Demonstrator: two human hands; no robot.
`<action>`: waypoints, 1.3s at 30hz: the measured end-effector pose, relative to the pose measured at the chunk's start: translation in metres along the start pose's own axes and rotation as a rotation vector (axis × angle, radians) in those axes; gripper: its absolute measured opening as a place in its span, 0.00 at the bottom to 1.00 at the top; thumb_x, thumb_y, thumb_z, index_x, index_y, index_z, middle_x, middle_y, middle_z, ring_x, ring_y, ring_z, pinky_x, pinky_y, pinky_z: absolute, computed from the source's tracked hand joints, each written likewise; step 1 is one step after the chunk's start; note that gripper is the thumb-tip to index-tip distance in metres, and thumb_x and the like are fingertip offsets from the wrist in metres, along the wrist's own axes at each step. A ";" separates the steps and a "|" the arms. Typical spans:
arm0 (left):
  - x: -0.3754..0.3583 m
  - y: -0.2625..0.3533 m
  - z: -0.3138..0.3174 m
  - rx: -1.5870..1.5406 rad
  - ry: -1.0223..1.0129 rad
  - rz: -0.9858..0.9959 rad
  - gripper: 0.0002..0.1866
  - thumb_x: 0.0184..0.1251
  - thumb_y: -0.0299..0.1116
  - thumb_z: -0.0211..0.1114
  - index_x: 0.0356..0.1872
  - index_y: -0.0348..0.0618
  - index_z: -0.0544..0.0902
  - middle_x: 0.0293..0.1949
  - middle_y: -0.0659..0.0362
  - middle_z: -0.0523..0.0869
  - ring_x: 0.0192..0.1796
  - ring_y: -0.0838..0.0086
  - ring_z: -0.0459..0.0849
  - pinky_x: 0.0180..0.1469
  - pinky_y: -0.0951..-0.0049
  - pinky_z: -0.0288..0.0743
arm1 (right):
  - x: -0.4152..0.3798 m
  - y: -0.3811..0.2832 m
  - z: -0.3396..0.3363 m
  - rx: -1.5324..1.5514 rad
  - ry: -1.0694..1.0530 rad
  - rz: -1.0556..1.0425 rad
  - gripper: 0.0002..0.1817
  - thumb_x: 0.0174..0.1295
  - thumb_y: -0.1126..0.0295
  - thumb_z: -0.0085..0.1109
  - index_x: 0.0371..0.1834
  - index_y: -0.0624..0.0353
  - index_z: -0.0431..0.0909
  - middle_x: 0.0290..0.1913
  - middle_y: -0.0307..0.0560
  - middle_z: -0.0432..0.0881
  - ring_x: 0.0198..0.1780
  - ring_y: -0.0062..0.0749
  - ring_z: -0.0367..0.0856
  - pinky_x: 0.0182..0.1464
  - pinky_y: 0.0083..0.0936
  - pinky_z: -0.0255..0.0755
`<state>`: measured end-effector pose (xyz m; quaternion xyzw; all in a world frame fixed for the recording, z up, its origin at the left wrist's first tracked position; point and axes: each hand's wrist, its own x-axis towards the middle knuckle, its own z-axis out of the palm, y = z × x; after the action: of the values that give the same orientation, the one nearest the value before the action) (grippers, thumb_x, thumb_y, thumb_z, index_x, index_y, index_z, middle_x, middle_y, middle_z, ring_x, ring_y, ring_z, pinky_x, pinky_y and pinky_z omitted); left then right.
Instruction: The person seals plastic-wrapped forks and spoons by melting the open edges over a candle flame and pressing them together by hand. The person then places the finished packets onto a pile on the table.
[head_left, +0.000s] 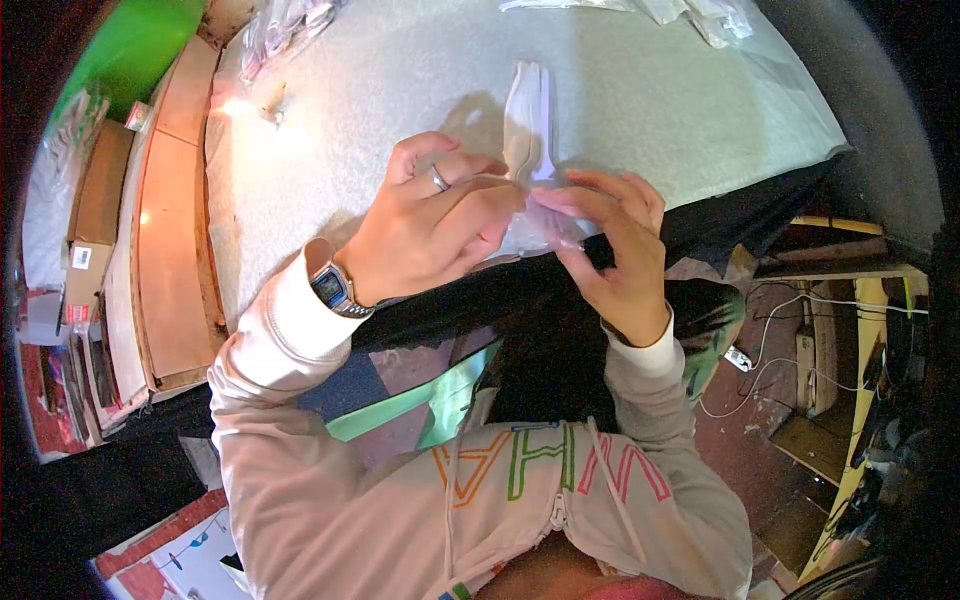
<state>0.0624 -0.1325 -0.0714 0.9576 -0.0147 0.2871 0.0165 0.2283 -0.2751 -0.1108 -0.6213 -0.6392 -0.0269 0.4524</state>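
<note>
Two hands (430, 225) (628, 255) pinching clear film (560, 232) (crinkled), slim pale cutlery (545, 120)

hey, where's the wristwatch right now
In the head view, the wristwatch is left of centre, between the left hand and its pale sleeve cuff.

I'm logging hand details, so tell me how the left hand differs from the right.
The left hand wears a ring; the right hand shows none. A watch circles the left hand's wrist; no watch shows at the right hand's wrist. The left hand's fingers curl more tightly; the right hand's spread wider. Both are at the near end of the clear packet.
</note>
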 end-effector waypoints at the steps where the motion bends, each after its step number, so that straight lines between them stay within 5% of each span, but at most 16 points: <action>1: 0.002 0.001 -0.001 0.012 0.015 0.011 0.14 0.54 0.31 0.65 0.43 0.45 0.80 0.36 0.64 0.84 0.47 0.73 0.80 0.57 0.62 0.63 | 0.000 0.000 0.000 0.001 0.005 -0.002 0.19 0.50 0.70 0.65 0.49 0.47 0.80 0.49 0.38 0.82 0.56 0.32 0.75 0.63 0.41 0.53; 13: -0.004 -0.001 0.002 0.047 0.069 0.047 0.15 0.49 0.28 0.62 0.41 0.47 0.82 0.39 0.63 0.85 0.48 0.74 0.80 0.56 0.68 0.64 | 0.000 -0.002 -0.003 0.029 0.023 0.038 0.17 0.51 0.69 0.64 0.47 0.48 0.81 0.46 0.38 0.82 0.55 0.32 0.75 0.62 0.37 0.54; 16: -0.007 0.000 -0.002 -0.021 0.022 0.090 0.15 0.57 0.26 0.65 0.47 0.47 0.79 0.46 0.59 0.85 0.50 0.70 0.82 0.57 0.63 0.63 | 0.000 -0.002 -0.005 0.080 0.050 0.012 0.16 0.51 0.70 0.64 0.46 0.48 0.82 0.47 0.39 0.82 0.55 0.33 0.75 0.63 0.37 0.55; 22: -0.008 -0.005 0.002 -0.146 0.064 0.030 0.14 0.57 0.27 0.66 0.46 0.46 0.81 0.45 0.58 0.85 0.49 0.71 0.82 0.57 0.63 0.63 | 0.002 -0.004 -0.006 0.056 0.006 0.005 0.15 0.52 0.72 0.62 0.45 0.50 0.82 0.47 0.40 0.82 0.54 0.34 0.76 0.63 0.38 0.56; 28: 0.002 0.006 -0.019 -0.215 0.048 0.002 0.23 0.49 0.38 0.74 0.46 0.45 0.78 0.44 0.58 0.83 0.48 0.67 0.80 0.55 0.64 0.65 | 0.002 -0.011 -0.007 0.143 0.105 -0.036 0.17 0.51 0.77 0.62 0.46 0.53 0.81 0.45 0.44 0.82 0.52 0.40 0.77 0.61 0.41 0.59; 31: 0.000 0.000 -0.008 -0.332 0.331 0.133 0.28 0.51 0.44 0.72 0.50 0.40 0.74 0.44 0.54 0.82 0.51 0.64 0.79 0.55 0.62 0.65 | 0.003 -0.022 -0.013 0.377 0.149 -0.217 0.20 0.54 0.80 0.59 0.53 0.61 0.75 0.43 0.48 0.83 0.49 0.41 0.79 0.56 0.38 0.67; 34: 0.007 -0.005 0.006 -0.786 0.676 -0.022 0.32 0.54 0.50 0.70 0.50 0.35 0.72 0.43 0.51 0.81 0.52 0.63 0.77 0.54 0.59 0.67 | 0.000 -0.050 -0.020 0.782 0.411 -0.093 0.24 0.57 0.83 0.54 0.59 0.68 0.67 0.43 0.52 0.83 0.47 0.38 0.81 0.53 0.32 0.73; 35: 0.006 -0.010 0.007 -0.763 0.673 -0.071 0.29 0.62 0.51 0.62 0.51 0.33 0.71 0.42 0.50 0.81 0.48 0.65 0.79 0.51 0.62 0.71 | -0.001 -0.058 -0.026 0.922 0.479 -0.036 0.25 0.58 0.84 0.53 0.61 0.71 0.64 0.43 0.53 0.83 0.46 0.37 0.81 0.51 0.30 0.74; 37: -0.002 -0.015 0.001 -1.156 0.455 -0.367 0.25 0.68 0.48 0.56 0.51 0.33 0.71 0.41 0.50 0.81 0.44 0.67 0.80 0.47 0.66 0.73 | 0.009 -0.070 -0.046 1.134 0.475 0.165 0.30 0.57 0.86 0.56 0.65 0.72 0.59 0.43 0.50 0.83 0.44 0.31 0.82 0.49 0.24 0.74; 39: -0.004 -0.018 0.003 -1.458 0.275 -0.551 0.17 0.75 0.38 0.48 0.50 0.32 0.74 0.38 0.52 0.82 0.37 0.72 0.81 0.41 0.75 0.74 | 0.014 -0.063 -0.050 1.028 0.284 0.311 0.32 0.58 0.85 0.58 0.67 0.69 0.58 0.41 0.46 0.83 0.42 0.25 0.80 0.47 0.19 0.72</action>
<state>0.0611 -0.1150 -0.0763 0.6306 0.0408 0.3064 0.7119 0.2061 -0.3087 -0.0397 -0.3977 -0.4036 0.2721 0.7777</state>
